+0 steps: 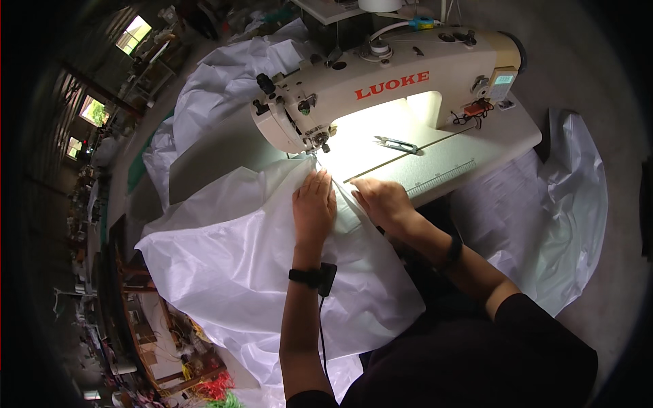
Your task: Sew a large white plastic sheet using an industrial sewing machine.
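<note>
White fabric [231,258] is spread across the near edge of the counter [490,136] and is draped off its front and left side, with its leading edge brought up to the needle area of the cream sewing machine [381,81]. The left hand [314,204] is laid flat on the fabric, palm down, fingers extended toward the needle; nothing is gripped by it. The right hand [381,198] is pressed flat just beside it, fingers pointed left onto the fabric's edge, likewise open with nothing clasped. A black band [309,277] with a cable is worn on the left wrist. Small snips [396,143] are seen lying on the lit counter behind the hands. More white fabric [564,204] is heaped at the right of the counter.
</note>
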Demonstrator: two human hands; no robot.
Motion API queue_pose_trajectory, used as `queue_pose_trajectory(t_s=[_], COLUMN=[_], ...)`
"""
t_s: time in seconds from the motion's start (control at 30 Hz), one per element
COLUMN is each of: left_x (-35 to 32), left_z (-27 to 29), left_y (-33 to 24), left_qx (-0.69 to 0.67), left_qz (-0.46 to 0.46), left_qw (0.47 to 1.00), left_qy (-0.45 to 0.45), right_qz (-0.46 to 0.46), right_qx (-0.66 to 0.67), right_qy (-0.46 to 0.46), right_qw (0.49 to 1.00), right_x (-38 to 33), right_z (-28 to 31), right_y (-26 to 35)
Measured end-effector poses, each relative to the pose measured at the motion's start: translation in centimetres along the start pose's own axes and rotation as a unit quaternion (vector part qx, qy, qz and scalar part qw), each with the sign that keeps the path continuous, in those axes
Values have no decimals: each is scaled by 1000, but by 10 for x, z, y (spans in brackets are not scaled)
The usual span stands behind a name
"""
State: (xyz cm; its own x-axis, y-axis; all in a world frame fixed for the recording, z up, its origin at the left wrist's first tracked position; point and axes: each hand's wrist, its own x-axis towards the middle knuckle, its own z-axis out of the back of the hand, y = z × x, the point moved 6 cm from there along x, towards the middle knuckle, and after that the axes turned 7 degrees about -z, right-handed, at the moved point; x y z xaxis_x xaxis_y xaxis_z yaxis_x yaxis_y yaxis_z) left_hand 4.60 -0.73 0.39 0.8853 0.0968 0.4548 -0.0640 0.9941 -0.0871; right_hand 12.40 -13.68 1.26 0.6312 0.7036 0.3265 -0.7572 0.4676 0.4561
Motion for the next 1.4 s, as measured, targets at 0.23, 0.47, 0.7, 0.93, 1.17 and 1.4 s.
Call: queue_pose_trajectory(t_s=[0.23,0.47,0.7,0.93,1.17,1.4], left_x=[7,9,1,1,3,4], left_z=[5,3,-2,4,5,8], left_y=[-6,2,8,4,4,15], left_qx=[10,-26,-12,-23,-12,-34], left_qz=[28,55,21,24,32,-5], left_qw=[1000,998,1000,999,999,999], left_qy=[-4,-27,-11,-11,8,21], right_qz=[-35,-80,68,76,47,48], right_qx=[-36,150,-142,5,28,-32], right_qy=[16,99,73,53,131,163], right_qw=[999,980,985,996,990,985], right_x=[42,48,41,69,89,14], right_z=[-34,-39,-50,-30,-41,-50], right_y=[-1,-3,22,1,9,20])
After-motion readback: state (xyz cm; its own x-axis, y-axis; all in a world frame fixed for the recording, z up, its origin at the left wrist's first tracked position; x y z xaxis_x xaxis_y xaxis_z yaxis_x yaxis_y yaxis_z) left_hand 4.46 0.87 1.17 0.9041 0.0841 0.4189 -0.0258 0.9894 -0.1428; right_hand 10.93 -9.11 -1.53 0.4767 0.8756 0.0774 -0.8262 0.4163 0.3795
